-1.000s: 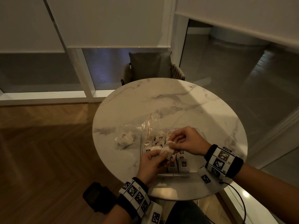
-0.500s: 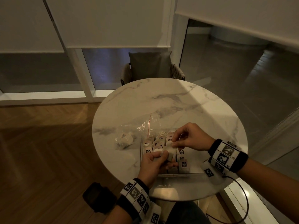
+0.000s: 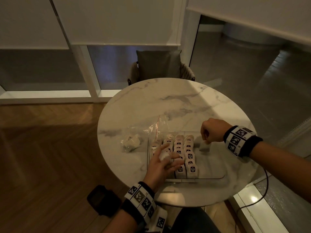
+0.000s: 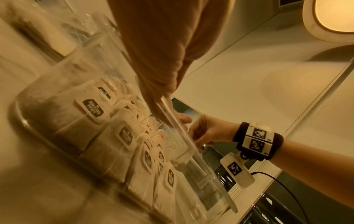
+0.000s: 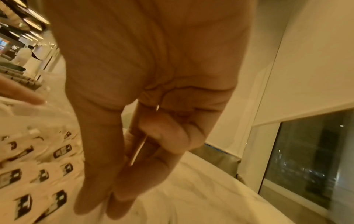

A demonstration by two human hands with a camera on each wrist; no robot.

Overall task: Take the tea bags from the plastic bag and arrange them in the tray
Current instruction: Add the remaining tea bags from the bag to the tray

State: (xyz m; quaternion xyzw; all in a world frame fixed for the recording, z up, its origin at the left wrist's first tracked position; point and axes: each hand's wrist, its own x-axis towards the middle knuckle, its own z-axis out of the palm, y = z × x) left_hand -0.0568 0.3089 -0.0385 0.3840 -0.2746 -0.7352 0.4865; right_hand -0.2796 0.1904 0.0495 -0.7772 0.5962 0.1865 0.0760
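Observation:
A clear tray (image 3: 217, 177) on the round marble table (image 3: 168, 101) holds three rows of tagged tea bags (image 3: 189, 156). My right hand (image 3: 205, 140) hovers over the tray's bare right part and pinches one tea bag (image 3: 204, 147) by its top, so the bag hangs down into the tray. In the right wrist view its thumb and forefinger (image 5: 107, 209) press together, pointing down. My left hand (image 3: 173, 153) lies over the left rows with fingers straight and spread; a small white piece shows between them. The plastic bag (image 3: 151, 130), left of the tray, holds a clump of tea bags (image 3: 131, 142).
A cushioned chair (image 3: 159, 66) stands behind the table. Wooden floor lies to the left, with a dark object (image 3: 102, 200) on it below the table edge. A black cable (image 3: 262, 187) hangs from my right wrist past the table's right edge.
The hands have separated. My right hand carried the tea bag right and back to the tray's bare part. My left hand let go and spread its fingers over the left rows.

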